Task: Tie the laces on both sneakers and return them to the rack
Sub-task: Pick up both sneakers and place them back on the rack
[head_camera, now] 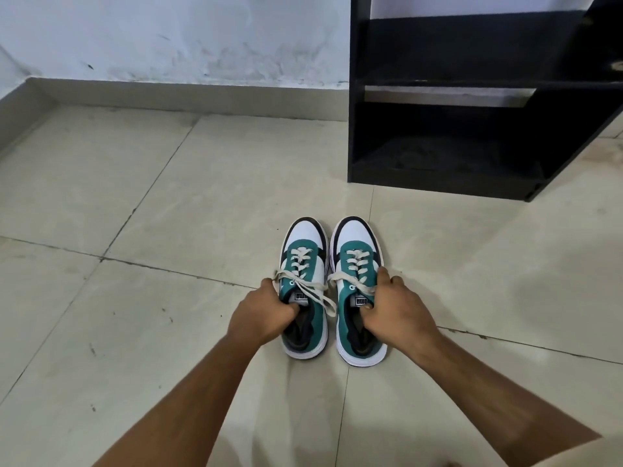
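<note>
Two low-top sneakers stood side by side on the floor [135, 203], toes pointing toward the wall [168, 35], soles flat and nearly touching along their inner edges. The left sneaker [305, 264] and the right sneaker [357, 261] matched: smooth white toe panels, dark curved trim at the toe, teal uppers, thick white rubber soles, and a small label on each tongue. The flat off-white laces [303, 284] on the left sneaker were crossed through the eyelets, with loops and ends draped loosely over the tongue and inner side; whether a knot was tight could not be told. The right sneaker's laces showed the same flat weave.

The left hand [266, 311] was closed on the left sneaker's collar, fingers tucked inside the opening and thumb on the outer side. The right hand [394, 308] was likewise clamped on the right sneaker's collar, fingers inside and thumb pressed on the teal upper.

The rack [472, 136], a black board unit with flat matte shelves, stood near, ahead and to the right, against the wall. The floor was glossy pale stone tile with dark grout lines and scuff marks; the painted wall was stained.
</note>
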